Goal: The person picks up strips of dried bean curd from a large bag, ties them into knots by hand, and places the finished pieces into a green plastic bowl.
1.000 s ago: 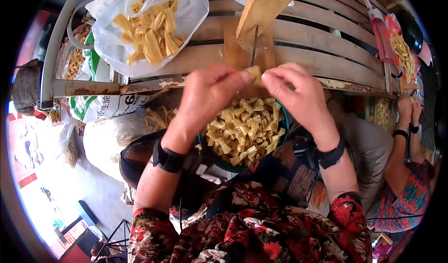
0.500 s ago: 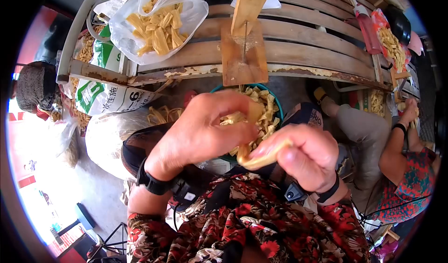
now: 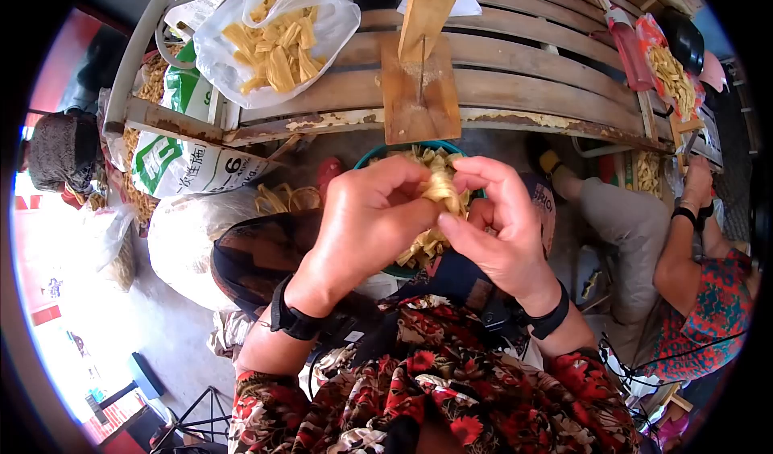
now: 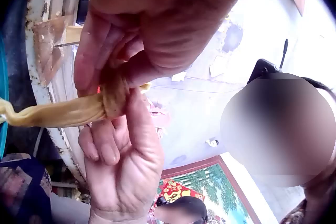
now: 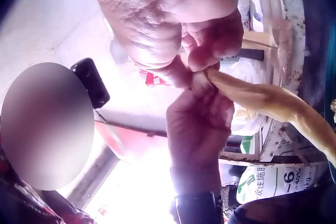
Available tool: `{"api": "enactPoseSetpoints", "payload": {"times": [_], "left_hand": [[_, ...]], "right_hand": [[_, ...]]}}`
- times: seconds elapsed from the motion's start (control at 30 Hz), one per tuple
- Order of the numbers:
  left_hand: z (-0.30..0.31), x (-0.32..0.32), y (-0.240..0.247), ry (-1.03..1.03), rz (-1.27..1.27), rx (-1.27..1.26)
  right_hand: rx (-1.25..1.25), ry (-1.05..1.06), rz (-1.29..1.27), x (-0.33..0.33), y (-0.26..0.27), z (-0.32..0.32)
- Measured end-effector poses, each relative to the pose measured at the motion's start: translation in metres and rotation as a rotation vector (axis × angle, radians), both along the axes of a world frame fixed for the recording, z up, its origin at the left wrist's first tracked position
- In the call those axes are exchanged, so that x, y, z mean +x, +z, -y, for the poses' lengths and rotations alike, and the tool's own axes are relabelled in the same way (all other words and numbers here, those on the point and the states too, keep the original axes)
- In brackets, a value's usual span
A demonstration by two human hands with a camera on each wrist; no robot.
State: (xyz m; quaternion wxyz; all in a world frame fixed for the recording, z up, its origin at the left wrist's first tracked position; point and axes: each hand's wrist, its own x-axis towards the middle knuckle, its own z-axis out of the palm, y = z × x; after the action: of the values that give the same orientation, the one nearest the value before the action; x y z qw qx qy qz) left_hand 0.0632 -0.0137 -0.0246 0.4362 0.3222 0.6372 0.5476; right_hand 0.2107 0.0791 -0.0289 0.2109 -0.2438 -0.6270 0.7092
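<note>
Right now the left hand (image 3: 366,220) and the right hand (image 3: 495,228) are pinching one yellow strip (image 3: 439,188), each grip holding it tight. They are hovering just above the bowl (image 3: 369,157).

Hard daylight falls from above on the slatted bench (image 3: 523,91), whose pale boards show crisply in the head view. On the bench's left end the plastic bag (image 3: 322,19) glares white, and below-left of the bench the ground (image 3: 80,325) is burnt out to near white. Deep shade lies under the bench's front rail. Just below the bench, the left hand (image 3: 362,220), the right hand (image 3: 499,228) and the yellow strip (image 3: 441,188) are evenly lit and sharp. The fisheye bends the bench's boards and rings the frame in black. In both wrist views the bench is soft, the bright backdrop washes out, close skin blurs, and a blurred oval patch (image 4: 278,129) sits opposite the bench
</note>
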Motion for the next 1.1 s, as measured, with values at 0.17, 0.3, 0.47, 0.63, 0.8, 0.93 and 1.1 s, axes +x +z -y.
{"api": "enactPoseSetpoints", "payload": {"times": [0.17, 0.3, 0.47, 0.63, 0.8, 0.93, 1.1], "left_hand": [[0.003, 0.002, 0.001, 0.051, 0.469, 0.083], [0.003, -0.006, -0.032, -0.031, 0.898, 0.164], [0.003, -0.006, -0.013, -0.222, 0.973, -0.135], [-0.004, -0.006, -0.007, -0.142, 0.468, -0.249], [0.010, -0.009, -0.002, -0.212, 0.283, -0.029], [0.016, -0.030, -0.015, -0.017, 0.194, -0.029], [0.006, -0.028, -0.009, -0.096, -0.213, 0.120]], "right_hand": [[-0.566, -0.017, -0.125, 0.004, -0.001, -0.009], [-0.798, 0.198, -0.257, 0.003, 0.003, -0.009], [-0.286, 0.102, -0.056, -0.004, 0.001, -0.013], [-0.104, 0.087, 0.148, 0.008, 0.002, -0.029], [-0.256, 0.070, 0.120, 0.012, 0.012, -0.018], [-0.138, 0.168, 0.180, 0.012, 0.013, -0.023], [-0.114, 0.386, 0.262, 0.004, -0.006, -0.062]]}}
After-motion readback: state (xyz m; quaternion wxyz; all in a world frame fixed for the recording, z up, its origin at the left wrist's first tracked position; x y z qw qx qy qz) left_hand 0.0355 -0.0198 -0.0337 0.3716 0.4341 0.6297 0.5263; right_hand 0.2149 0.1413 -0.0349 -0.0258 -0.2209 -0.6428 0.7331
